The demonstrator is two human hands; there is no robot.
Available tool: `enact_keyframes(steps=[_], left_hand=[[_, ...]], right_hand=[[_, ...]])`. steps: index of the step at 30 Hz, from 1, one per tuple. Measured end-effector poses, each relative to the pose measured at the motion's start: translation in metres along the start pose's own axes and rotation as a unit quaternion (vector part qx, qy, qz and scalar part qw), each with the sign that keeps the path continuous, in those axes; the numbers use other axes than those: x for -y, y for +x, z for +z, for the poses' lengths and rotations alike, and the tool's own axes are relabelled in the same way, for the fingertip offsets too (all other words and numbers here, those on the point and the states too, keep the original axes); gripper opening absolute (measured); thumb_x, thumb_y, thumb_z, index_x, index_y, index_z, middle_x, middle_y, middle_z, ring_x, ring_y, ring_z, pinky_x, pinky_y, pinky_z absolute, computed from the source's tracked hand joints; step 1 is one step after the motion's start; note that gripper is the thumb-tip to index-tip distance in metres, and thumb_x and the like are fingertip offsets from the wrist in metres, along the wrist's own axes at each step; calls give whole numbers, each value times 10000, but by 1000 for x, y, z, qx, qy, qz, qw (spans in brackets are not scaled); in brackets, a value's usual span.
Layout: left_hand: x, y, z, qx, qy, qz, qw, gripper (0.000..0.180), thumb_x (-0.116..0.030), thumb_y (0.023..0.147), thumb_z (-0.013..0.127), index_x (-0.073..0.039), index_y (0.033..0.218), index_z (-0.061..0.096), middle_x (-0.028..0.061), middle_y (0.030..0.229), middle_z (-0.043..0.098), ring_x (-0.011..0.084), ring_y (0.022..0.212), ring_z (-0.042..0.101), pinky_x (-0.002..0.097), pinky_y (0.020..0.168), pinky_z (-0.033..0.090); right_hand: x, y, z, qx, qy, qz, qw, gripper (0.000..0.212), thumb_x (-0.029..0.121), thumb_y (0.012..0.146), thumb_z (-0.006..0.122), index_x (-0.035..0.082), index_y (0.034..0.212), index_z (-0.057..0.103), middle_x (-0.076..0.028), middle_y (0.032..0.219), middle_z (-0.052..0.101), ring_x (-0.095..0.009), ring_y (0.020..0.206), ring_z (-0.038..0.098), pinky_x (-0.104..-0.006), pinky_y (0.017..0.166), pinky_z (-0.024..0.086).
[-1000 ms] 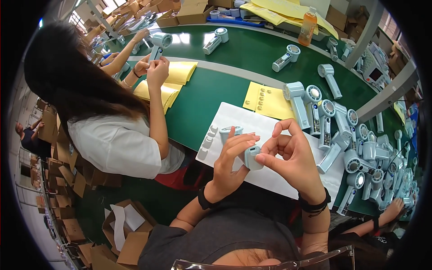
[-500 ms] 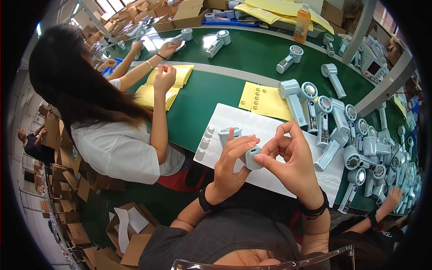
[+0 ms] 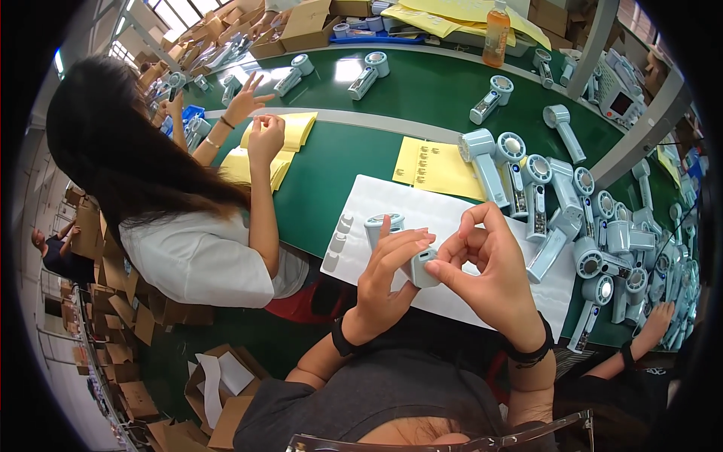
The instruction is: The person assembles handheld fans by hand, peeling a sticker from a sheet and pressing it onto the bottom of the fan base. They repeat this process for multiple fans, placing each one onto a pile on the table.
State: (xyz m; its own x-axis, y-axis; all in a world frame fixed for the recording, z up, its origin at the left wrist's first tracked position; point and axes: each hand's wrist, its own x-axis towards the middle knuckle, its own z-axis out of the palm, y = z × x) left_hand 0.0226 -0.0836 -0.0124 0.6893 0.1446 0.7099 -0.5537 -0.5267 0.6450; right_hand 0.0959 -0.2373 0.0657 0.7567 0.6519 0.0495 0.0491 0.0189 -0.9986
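A light-blue handheld fan [image 3: 423,273] is in my left hand [image 3: 388,275], whose fingers wrap its handle. The handle's end, with a small dark slot, faces up toward me, and the round fan head shows beyond my fingers. My right hand [image 3: 493,275] is closed in a pinch at that end, the thumb tip touching its edge; anything small between the fingertips is hidden. Both hands are over a white sheet [image 3: 459,301] with a few grey label-like patches at its left edge. A yellow sheet [image 3: 444,167] with small dark marks lies behind it.
Many similar fans [image 3: 621,237] are heaped at the right, where another person's hand [image 3: 657,320] rests. Several fans stand apart on the green bench [image 3: 429,90] behind. A co-worker [image 3: 188,248] sits at left beside yellow sheets [image 3: 301,128]. Far back are an orange bottle [image 3: 496,34] and a metal post [image 3: 648,132].
The co-worker's far hand has let go of a fan, now lying on the back bench, and moved left with fingers spread. My hands and fan barely moved; the view shifted slightly.
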Motion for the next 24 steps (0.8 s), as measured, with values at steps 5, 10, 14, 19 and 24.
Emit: enact_keyframes(steps=[5,10,14,19,24], left_hand=[[-1,6,4,13,0,7,1000,537,89,720,729,-57,1205,552,113,1191,651,290,1168,602,566,1151,233],[10,38,-2,130,43,72,988,575,113,680,717,-51,1212,573,106,1187,650,282,1170,597,564,1155,224],[38,104,13,216,58,130,966,593,128,669,689,-63,1220,578,111,1222,625,294,1188,575,563,1157,219],[140,193,65,284,211,196,915,493,100,732,652,-52,1190,549,121,1220,605,301,1223,536,535,1163,248],[256,235,102,385,334,202,836,376,54,809,570,-67,1164,555,111,1184,605,299,1272,493,523,1154,269]], right_hand=[[6,-6,4,-52,-61,-20,997,411,-11,792,747,53,996,396,-56,784,613,-75,683,567,-213,608,450],[-1,-4,-13,-156,-240,-86,954,381,108,805,773,34,958,432,-63,702,591,-123,583,543,-253,547,429],[-30,-1,-34,-210,-293,-30,932,368,219,832,761,28,948,468,-74,619,565,-182,521,536,-295,515,419],[-68,-13,-28,-119,-305,22,945,354,280,860,727,20,962,510,-104,571,553,-233,504,555,-327,497,416],[-94,-13,-21,-67,-305,1,950,300,236,863,722,21,969,541,-111,588,571,-246,519,573,-334,495,421]])
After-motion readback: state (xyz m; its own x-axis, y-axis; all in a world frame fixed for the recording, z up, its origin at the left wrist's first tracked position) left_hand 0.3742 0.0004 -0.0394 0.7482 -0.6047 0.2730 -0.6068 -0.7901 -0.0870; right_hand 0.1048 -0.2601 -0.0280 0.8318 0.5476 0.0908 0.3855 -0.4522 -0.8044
